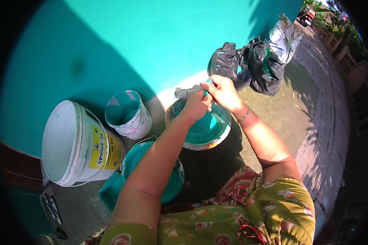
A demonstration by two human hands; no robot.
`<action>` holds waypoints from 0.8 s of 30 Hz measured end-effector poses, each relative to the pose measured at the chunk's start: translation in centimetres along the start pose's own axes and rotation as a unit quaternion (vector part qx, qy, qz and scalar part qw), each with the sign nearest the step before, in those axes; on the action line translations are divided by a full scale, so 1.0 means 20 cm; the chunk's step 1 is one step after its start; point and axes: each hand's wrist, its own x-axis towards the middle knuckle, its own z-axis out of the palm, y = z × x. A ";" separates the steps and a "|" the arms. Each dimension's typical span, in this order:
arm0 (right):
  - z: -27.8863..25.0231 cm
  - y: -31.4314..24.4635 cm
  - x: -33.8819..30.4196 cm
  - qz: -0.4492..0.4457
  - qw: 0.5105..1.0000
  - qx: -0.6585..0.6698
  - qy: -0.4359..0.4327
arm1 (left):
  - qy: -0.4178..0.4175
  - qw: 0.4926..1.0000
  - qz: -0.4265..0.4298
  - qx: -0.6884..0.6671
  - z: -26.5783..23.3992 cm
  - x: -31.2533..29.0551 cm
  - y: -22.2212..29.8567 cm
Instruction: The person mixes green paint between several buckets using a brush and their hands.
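My left hand point(197, 105) and my right hand point(225, 94) meet above a round tub point(223, 139) with teal paint inside and smears around its rim. Both are closed, pinching a small teal-coated thing point(207, 86) between them; the fingers cover most of it, so its kind is unclear. Below my left forearm stands a bucket of teal paint point(173, 183) with a wire handle, partly hidden by the arm. A smaller white pail point(141, 124), teal inside, is to the left of the tub.
A large white lidded bucket point(81, 151) with a yellow label lies tilted at the left. A teal container point(109, 192) sits beside the paint bucket. Black plastic bags point(268, 67) and a whitish sack point(285, 38) rest against the teal wall point(122, 41). Paving point(321, 134) runs along the right.
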 end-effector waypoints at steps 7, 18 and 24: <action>-0.13 0.19 0.16 0.112 0.986 0.121 -0.002 | 0.131 0.987 -0.059 -0.066 -0.08 -0.04 0.02; 0.24 0.59 0.24 0.217 0.761 -0.545 -0.275 | 0.194 0.915 -0.039 0.353 -0.20 -0.20 -0.15; 0.26 0.69 0.24 0.202 0.856 -0.459 -0.127 | 0.055 0.946 -0.213 0.240 -0.25 -0.17 -0.13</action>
